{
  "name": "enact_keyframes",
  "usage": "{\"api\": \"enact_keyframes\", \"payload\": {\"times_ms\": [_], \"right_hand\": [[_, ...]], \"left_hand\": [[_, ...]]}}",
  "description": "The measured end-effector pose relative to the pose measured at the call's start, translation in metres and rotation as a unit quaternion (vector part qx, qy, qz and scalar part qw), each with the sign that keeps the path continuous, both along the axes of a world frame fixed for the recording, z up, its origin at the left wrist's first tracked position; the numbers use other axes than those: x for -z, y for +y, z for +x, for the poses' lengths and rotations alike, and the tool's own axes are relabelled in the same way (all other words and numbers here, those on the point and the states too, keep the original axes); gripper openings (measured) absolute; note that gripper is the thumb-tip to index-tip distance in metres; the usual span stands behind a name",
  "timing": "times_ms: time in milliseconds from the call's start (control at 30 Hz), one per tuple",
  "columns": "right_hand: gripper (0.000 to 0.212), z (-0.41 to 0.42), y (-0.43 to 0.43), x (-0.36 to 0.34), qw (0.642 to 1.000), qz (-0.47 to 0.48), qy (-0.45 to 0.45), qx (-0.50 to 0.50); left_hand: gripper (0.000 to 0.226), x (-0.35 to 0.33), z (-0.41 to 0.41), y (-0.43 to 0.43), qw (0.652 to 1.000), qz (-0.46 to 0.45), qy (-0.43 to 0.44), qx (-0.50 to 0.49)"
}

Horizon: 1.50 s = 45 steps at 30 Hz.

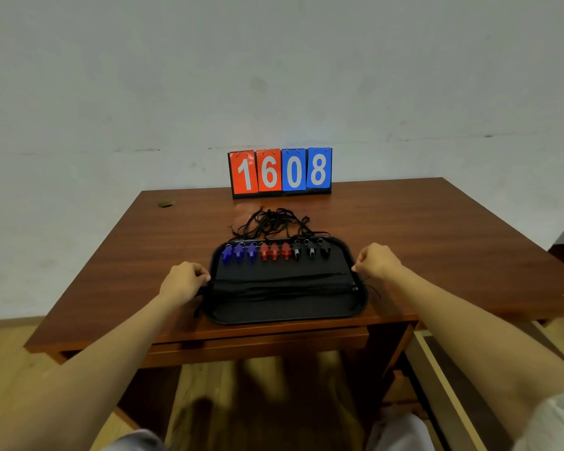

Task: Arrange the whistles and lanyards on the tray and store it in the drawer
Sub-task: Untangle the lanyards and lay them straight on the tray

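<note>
A black tray lies near the front edge of the wooden table. Along its far side stand three blue whistles, three red whistles and three black whistles in one row. Several black lanyards lie stretched straight across the tray's middle. My left hand sits at the tray's left rim and my right hand at its right rim. Each pinches one end of a lanyard pulled taut between them. A tangled heap of black lanyards lies behind the tray.
A flip scoreboard reading 1608 stands at the table's back edge against the wall. A small brown object lies at the back left. A closed drawer front runs under the tabletop. A pulled-out drawer shows at the lower right.
</note>
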State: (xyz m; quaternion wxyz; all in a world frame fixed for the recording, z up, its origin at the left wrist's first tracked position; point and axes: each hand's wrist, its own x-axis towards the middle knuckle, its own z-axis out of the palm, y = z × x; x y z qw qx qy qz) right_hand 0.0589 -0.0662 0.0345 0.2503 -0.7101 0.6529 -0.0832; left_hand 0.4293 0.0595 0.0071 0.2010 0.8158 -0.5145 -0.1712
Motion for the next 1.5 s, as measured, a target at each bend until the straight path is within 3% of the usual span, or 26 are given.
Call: {"api": "enact_keyframes", "payload": {"times_ms": [333,733,1000,1200,1500], "right_hand": [[0.022,0.001,0.004,0.017,0.998,-0.026,0.061,0.007],[0.016,-0.004,0.003,0.022,0.993,-0.048,0.11,0.019],[0.015,-0.007,0.003,0.025,0.993,-0.05,0.111,0.001],[0.005,0.001,0.004,0.022,0.988,-0.097,0.108,-0.055],[0.023,0.009,0.009,0.033,0.978,-0.077,0.143,-0.132]], "left_hand": [[0.012,0.01,-0.01,0.003,1.0,-0.023,-0.002,-0.011],[0.013,0.019,-0.019,-0.005,0.996,-0.034,-0.084,0.0],[0.016,0.021,-0.026,-0.008,0.987,0.049,-0.154,-0.014],[0.027,0.021,-0.033,-0.009,0.98,0.023,-0.191,0.045],[0.029,0.028,-0.048,-0.01,0.967,0.024,-0.214,0.134]]}}
